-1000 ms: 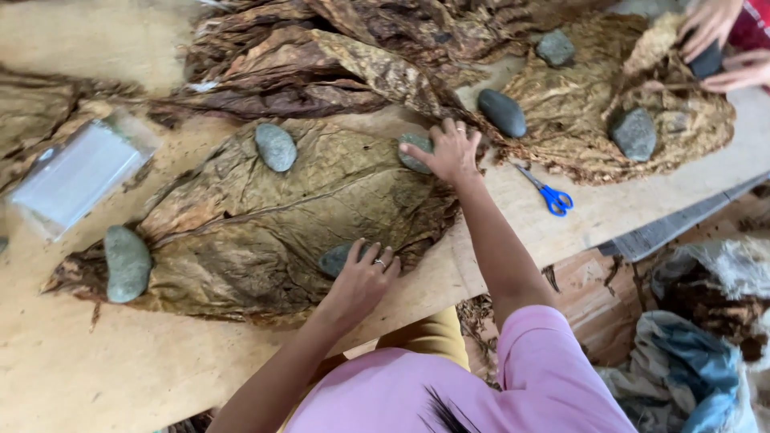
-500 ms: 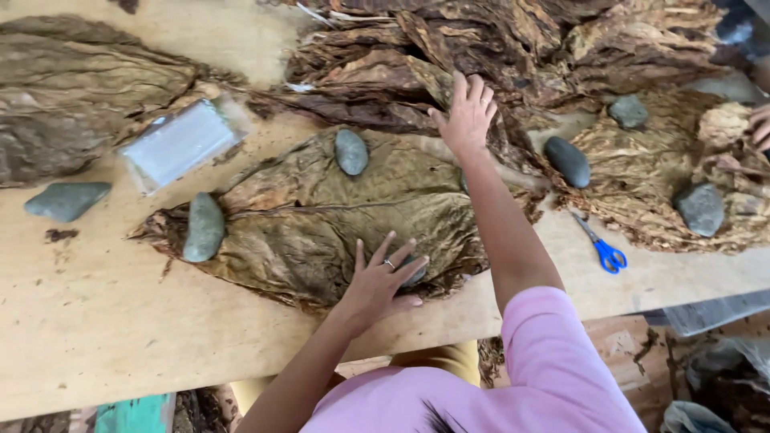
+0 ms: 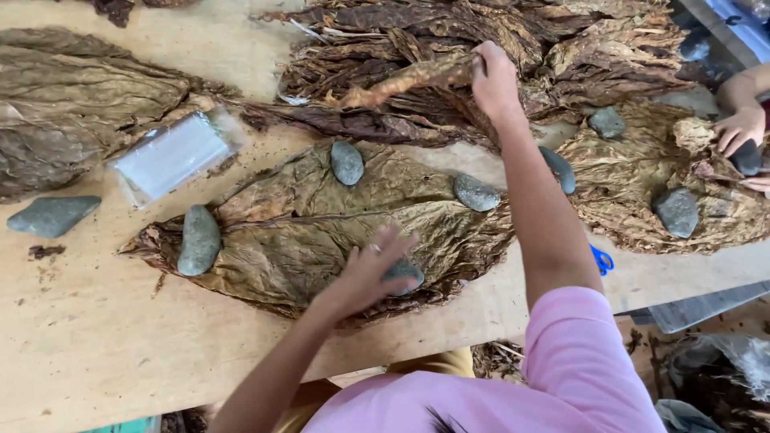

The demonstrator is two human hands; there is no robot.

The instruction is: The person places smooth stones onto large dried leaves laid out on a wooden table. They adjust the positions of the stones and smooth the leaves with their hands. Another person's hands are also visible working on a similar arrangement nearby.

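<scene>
My right hand (image 3: pixel 493 80) reaches far across the wooden table (image 3: pixel 88 321) and grips a crumpled dried brown leaf (image 3: pixel 409 78) on the big leaf heap (image 3: pixel 513 40). My left hand (image 3: pixel 367 269) rests with spread fingers on a flattened stack of tan leaves (image 3: pixel 305 232), touching a grey stone (image 3: pixel 403 275) at its near edge. Three more grey stones, one at the left (image 3: pixel 199 239), one at the top (image 3: pixel 346 162) and one at the right (image 3: pixel 476 192), weigh the stack down.
A clear plastic packet (image 3: pixel 172 154) and a loose grey stone (image 3: pixel 52 215) lie at the left, beside another leaf pile (image 3: pixel 72 96). At the right, another person's hand (image 3: pixel 739 128) works on a second stone-weighted leaf stack (image 3: pixel 666 184). Blue scissors (image 3: pixel 601 260) lie behind my right arm.
My right hand has reached further out from the stack's far edge to the heap and closed on a leaf. My left hand stays on the stack, shifted slightly onto the near stone.
</scene>
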